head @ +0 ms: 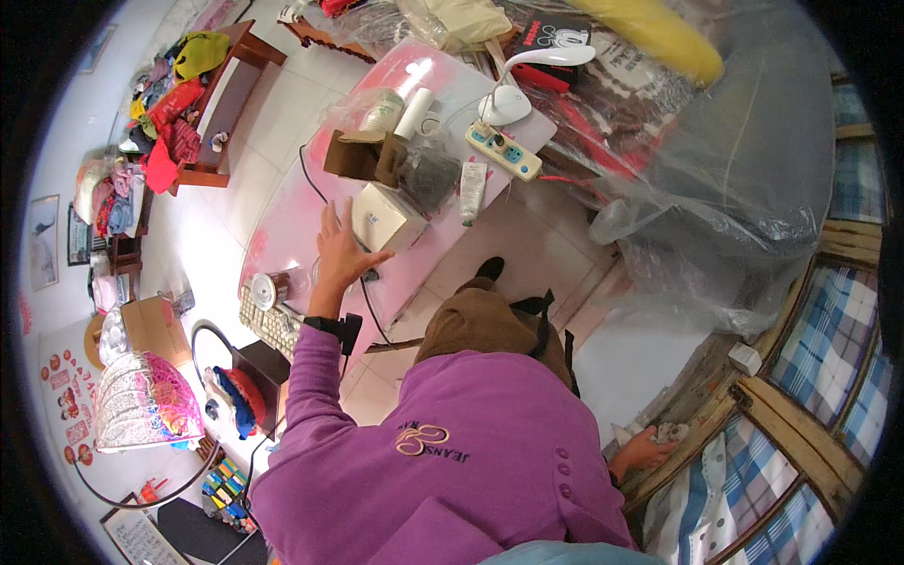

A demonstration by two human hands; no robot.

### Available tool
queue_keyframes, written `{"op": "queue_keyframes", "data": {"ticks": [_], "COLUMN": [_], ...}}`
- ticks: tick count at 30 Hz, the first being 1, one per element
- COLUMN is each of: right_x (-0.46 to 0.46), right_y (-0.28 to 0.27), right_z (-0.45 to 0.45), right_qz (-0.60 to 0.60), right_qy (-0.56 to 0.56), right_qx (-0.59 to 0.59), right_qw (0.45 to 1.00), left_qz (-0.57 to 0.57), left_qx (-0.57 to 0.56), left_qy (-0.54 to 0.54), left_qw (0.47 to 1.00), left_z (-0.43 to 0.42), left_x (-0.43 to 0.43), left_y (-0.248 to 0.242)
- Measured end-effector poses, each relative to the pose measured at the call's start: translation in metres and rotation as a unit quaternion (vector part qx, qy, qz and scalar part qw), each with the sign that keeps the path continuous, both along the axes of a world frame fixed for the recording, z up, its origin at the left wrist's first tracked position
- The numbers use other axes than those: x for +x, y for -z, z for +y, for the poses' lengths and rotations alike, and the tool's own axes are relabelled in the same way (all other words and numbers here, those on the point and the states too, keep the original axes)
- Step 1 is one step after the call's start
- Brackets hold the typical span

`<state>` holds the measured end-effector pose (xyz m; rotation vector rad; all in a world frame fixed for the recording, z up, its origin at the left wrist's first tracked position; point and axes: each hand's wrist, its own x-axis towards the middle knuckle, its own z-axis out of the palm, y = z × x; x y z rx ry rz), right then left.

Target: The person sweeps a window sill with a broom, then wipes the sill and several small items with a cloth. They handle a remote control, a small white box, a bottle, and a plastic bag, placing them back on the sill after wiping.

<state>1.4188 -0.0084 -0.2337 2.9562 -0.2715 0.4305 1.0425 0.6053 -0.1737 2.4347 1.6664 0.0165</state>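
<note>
My left hand is spread over the pink table, fingers apart and nothing in them. Beside its fingertips and thumb is a small white box; whether they touch is hard to tell. A dark cable runs past the thumb. Down at the right, my right hand is on a wooden ledge by a window frame. Its fingers are closed on a crumpled, pale cloth or tissue. A small white block sits farther along the wood.
On the table are an open cardboard box, a white tube, a power strip, a squeeze tube, a desk lamp, a lidded cup and a keyboard. Plastic sheeting covers goods at the right.
</note>
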Motion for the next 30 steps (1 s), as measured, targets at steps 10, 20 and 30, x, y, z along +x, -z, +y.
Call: {"op": "queue_keyframes", "data": {"ticks": [10, 20, 30], "right_x": [-0.002, -0.010, -0.044], "right_y": [-0.022, -0.032, -0.058], "right_z": [0.005, 0.036, 0.049], "right_qz": [0.058, 0.074, 0.104], "right_qy": [0.005, -0.004, -0.099], "right_qx": [0.017, 0.178, 0.219], "right_qw": [0.998, 0.981, 0.965], "left_qz": [-0.142, -0.196, -0.249], "left_qx": [0.020, -0.010, -0.171], "left_qy": [0.103, 0.201, 0.653], "left_qw": [0.984, 0.960, 0.694], "left_z": [0.014, -0.020, -0.208], "left_x": [0.012, 0.067, 0.353], "left_y": [0.036, -0.056, -0.092]}}
